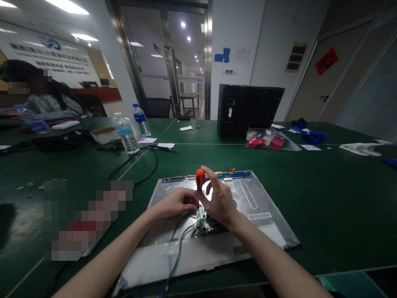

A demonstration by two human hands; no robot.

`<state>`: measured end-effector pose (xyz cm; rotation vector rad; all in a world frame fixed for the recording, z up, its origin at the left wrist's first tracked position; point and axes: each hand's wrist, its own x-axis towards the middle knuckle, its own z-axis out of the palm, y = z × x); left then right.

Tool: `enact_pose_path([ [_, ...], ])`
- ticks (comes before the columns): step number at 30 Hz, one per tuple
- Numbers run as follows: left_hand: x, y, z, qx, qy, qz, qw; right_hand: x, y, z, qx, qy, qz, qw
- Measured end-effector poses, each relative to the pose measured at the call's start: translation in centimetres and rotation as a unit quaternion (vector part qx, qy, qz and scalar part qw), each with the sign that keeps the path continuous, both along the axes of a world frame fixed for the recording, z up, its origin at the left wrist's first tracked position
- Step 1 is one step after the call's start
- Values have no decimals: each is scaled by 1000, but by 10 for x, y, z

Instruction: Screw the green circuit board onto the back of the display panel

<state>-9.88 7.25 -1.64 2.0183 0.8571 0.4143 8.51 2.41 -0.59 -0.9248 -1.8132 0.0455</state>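
My right hand (218, 200) is closed around a screwdriver (200, 179) with an orange and black handle, held upright. The tip points down toward a green circuit board (204, 225) on a metal display panel (257, 203). Beside the screwdriver's lower end, my left hand (178, 201) is pinched at the board's upper edge; whether its fingertips hold the shaft or some small part is hidden. Black cables (180, 248) run from the board across the panel toward me. Along the panel's far edge lies a narrow blue circuit strip (238, 174).
A black monitor housing (249, 109) stands at the back, with a clear bag of red parts (266, 140) before it. Water bottles (125, 133) and a small box (105, 135) are at back left. White plastic pieces (361, 149) lie right. A person (52, 99) sits far left.
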Motion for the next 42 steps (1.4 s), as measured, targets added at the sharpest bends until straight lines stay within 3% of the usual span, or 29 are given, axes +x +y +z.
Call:
enact_pose_path([
  [21, 1, -2, 2, -21, -21, -2, 1000, 1, 1, -1, -9, -21, -1, 1000],
  [27, -1, -1, 1, -11, -5, 3, 1000, -1, -1, -1, -40, -14, -8, 999],
  [42, 1, -1, 5, 15, -1, -6, 1000, 1, 0, 0, -23, -10, 18, 1000],
])
